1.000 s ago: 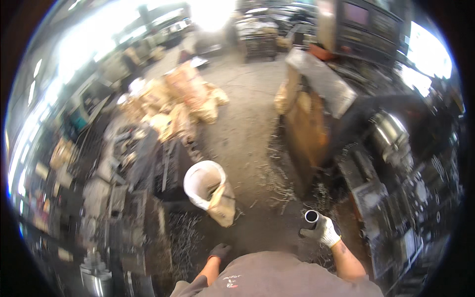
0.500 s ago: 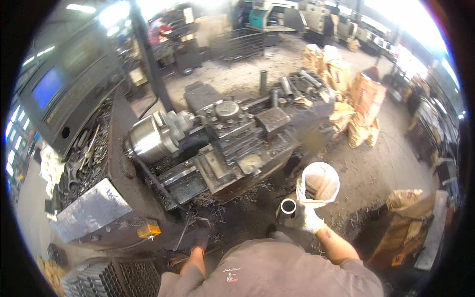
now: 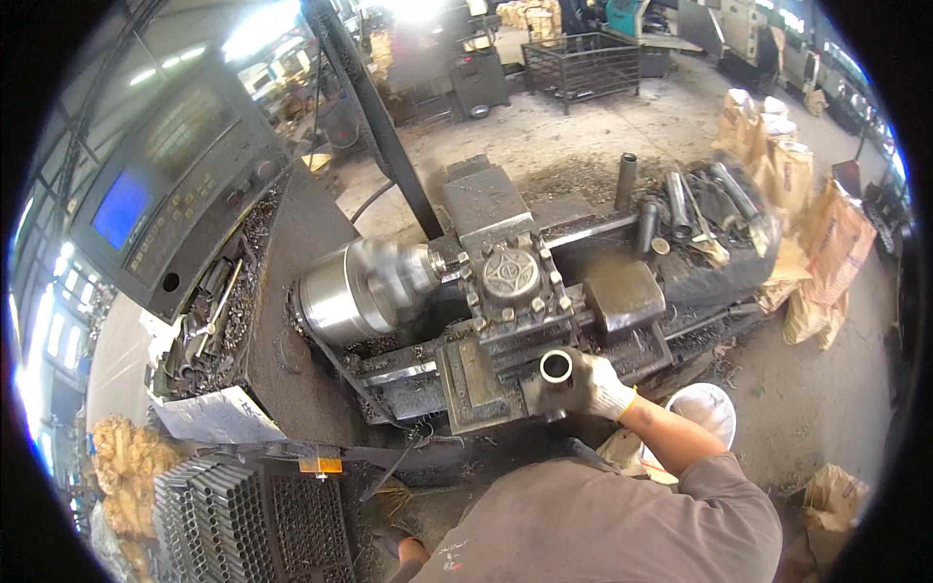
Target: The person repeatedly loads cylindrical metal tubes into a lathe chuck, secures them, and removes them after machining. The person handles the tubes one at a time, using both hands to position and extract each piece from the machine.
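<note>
My right hand (image 3: 597,387), in a white glove with dark stained fingers, is wrapped round a short metal tube (image 3: 556,379). The tube's round open end faces up, and it is held over the front of the lathe carriage, close to the tool post (image 3: 511,276). To the left is the lathe chuck (image 3: 335,296), with its jaws smeared by motion. My left hand (image 3: 391,540), dark-gloved, hangs low beside the stack of tubes (image 3: 199,510); its fingers are too dark and small to read.
A control panel with a blue screen (image 3: 120,209) stands left, above a chip-filled tray (image 3: 225,311). Loose tubes (image 3: 677,206) lie on the lathe's right end. A white bucket (image 3: 714,408) is beside my right forearm. Paper sacks (image 3: 838,255) stand at right.
My right hand has carried the tube from beside the white bucket up over the lathe carriage. The view has shifted, and my left hand now appears lower, near the tube stack.
</note>
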{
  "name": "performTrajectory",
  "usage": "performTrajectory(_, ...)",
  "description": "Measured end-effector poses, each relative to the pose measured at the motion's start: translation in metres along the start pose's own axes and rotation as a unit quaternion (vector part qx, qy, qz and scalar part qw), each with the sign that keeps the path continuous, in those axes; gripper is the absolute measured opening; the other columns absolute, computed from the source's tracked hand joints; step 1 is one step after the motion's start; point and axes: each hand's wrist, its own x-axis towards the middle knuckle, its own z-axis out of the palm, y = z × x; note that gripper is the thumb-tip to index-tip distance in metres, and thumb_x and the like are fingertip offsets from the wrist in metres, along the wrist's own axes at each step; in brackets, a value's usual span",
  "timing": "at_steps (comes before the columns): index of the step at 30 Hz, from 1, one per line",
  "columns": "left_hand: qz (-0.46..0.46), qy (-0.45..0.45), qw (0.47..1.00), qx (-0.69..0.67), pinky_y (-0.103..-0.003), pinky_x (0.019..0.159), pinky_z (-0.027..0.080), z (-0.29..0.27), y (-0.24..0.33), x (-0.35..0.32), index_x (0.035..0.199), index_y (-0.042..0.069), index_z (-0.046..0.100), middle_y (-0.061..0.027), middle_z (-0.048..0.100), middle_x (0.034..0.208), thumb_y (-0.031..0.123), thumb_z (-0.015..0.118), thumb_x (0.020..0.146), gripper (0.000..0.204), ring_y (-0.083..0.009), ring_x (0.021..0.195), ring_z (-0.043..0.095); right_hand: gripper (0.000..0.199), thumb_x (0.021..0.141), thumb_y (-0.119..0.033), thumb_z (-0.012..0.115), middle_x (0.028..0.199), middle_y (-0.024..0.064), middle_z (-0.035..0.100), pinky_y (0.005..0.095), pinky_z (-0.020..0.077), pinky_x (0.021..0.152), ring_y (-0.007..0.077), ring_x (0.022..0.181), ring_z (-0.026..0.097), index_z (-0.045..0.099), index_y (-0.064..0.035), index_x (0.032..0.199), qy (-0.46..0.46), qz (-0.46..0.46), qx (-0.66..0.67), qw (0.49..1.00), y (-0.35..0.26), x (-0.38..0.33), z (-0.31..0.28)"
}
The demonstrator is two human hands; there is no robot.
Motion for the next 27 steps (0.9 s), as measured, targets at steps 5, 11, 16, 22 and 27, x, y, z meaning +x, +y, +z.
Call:
performTrajectory(5,0.135,0.147,0.978,-0.067,-0.049,0.109,0.049,-0.035,0.156,0.009,0.144,0.001,0.058,-0.0271,0.059,0.147,0.047,0.050,0.110,0.058,-0.0441,0.131,0.059,0.038,0.085,-0.027,0.084,0.112,0.0169,0.077,0.0425,0.0621,0.082,0.0336,0.096,0.077,0.075,-0.0078,0.116,-0.234,-0.089,0.002,0.968,0.041,0.045,-0.092)
performTrajectory(11,0.164,0.110,0.980,0.001,-0.050,0.107,0.048,-0.042,0.199,0.024,0.143,0.004,0.059,-0.0245,0.061,0.144,0.048,0.050,0.110,0.056,-0.0425,0.129,0.060,0.037,0.087,-0.015,0.080,0.113,0.0117,0.079,0.0374,0.0592,0.093,0.0221,0.104,0.075,0.075,-0.0061,0.122,0.016,-0.103,0.132,0.986,0.079,0.174,-0.138)
performTrajectory(16,0.156,0.045,0.952,-0.259,-0.049,0.101,0.052,-0.028,0.186,0.046,0.137,0.004,0.062,-0.0241,0.066,0.134,0.040,0.056,0.108,0.047,-0.0418,0.119,0.065,0.046,0.085,-0.024,0.082,0.111,0.0142,0.078,0.0380,0.0595,0.089,0.0271,0.098,0.075,0.072,-0.0059,0.127,-0.056,-0.174,0.109,0.977,0.104,0.298,-0.064)
performTrajectory(22,0.302,0.044,0.933,0.192,-0.049,0.091,0.056,-0.046,0.168,0.057,0.134,0.003,0.061,-0.0191,0.071,0.122,0.025,0.066,0.095,0.046,-0.0411,0.108,0.069,0.021,0.083,-0.023,0.075,0.090,0.0161,0.075,0.0425,0.0552,0.068,0.0309,0.077,0.069,0.078,-0.0053,0.093,-0.258,-0.165,-0.166,0.938,0.126,0.404,0.044)
performTrajectory(27,0.108,-0.070,0.990,-0.064,-0.051,0.085,0.059,-0.005,0.079,-0.022,0.139,0.002,0.059,-0.0150,0.069,0.111,0.028,0.063,0.102,0.045,-0.0331,0.099,0.070,0.014,0.082,-0.020,0.071,0.084,0.0168,0.078,0.0423,0.0621,0.068,0.0341,0.075,0.077,0.081,-0.0095,0.082,0.083,-0.066,-0.483,0.869,0.118,0.435,-0.106)
